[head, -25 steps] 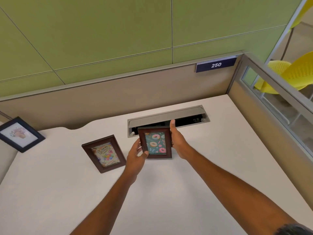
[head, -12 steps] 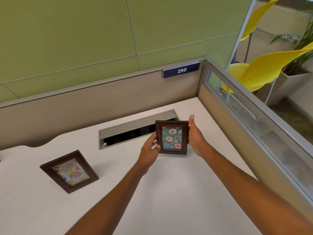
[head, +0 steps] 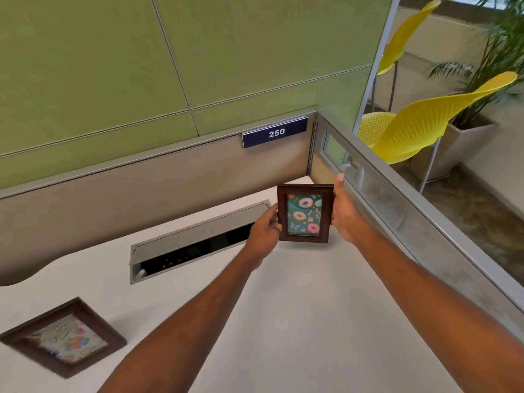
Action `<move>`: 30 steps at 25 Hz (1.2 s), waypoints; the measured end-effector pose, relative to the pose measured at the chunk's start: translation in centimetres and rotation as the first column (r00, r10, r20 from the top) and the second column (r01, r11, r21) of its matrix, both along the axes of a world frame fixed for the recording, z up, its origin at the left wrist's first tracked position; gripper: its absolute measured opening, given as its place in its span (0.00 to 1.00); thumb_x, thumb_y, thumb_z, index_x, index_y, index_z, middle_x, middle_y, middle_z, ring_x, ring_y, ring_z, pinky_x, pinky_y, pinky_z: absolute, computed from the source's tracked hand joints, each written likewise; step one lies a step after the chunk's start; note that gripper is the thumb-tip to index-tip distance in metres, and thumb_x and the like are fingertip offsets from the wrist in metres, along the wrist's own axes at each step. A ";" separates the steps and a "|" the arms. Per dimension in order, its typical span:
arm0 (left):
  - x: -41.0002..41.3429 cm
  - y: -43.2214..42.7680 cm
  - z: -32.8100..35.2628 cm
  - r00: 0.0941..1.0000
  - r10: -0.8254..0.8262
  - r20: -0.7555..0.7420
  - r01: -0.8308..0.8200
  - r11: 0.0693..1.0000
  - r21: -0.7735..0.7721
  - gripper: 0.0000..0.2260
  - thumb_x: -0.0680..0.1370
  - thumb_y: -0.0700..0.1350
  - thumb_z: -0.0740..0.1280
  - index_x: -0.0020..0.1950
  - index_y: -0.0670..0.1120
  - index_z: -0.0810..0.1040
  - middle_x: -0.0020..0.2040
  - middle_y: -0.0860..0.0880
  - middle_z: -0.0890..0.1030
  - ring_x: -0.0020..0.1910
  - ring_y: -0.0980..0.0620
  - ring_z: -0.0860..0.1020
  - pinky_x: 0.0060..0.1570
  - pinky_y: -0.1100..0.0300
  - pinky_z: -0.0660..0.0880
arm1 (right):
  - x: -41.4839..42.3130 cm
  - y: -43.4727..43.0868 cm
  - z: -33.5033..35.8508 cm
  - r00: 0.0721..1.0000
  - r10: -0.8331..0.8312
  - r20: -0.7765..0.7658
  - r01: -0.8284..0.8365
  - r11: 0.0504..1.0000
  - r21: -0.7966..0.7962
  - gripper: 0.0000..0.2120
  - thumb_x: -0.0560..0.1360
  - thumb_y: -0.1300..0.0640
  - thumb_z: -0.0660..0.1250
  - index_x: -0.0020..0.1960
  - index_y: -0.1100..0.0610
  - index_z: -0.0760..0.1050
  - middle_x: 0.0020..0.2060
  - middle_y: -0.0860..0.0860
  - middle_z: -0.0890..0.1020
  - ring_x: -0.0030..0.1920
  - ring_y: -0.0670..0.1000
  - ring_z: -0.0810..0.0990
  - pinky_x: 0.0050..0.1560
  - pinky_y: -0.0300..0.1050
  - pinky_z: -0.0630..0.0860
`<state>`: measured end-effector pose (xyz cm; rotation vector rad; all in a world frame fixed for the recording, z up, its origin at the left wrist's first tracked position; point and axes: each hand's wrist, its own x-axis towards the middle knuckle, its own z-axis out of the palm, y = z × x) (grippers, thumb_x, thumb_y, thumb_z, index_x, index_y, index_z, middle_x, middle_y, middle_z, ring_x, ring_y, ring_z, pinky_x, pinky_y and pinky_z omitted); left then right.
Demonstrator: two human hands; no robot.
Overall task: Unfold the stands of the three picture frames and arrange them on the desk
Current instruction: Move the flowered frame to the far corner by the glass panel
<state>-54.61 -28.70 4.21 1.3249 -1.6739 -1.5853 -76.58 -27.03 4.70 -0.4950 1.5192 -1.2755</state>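
Doughnut frame held upright at the far right of the worktop

The doughnut frame is pinched by its side edges between the left hand and right hand, over the white worktop. A second frame sits near left, past the open cable tray.
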 end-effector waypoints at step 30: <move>-7.6 -18.1 -4.6 1.000 0.015 0.015 -0.015 0.999 -0.029 0.21 0.89 0.38 0.57 0.80 0.52 0.72 0.66 0.53 0.80 0.64 0.54 0.77 0.51 0.66 0.77 | -6.7 -16.9 -6.2 0.991 -0.130 0.038 0.133 0.988 -0.083 0.36 0.79 0.23 0.51 0.62 0.50 0.81 0.50 0.52 0.91 0.50 0.53 0.91 0.52 0.52 0.84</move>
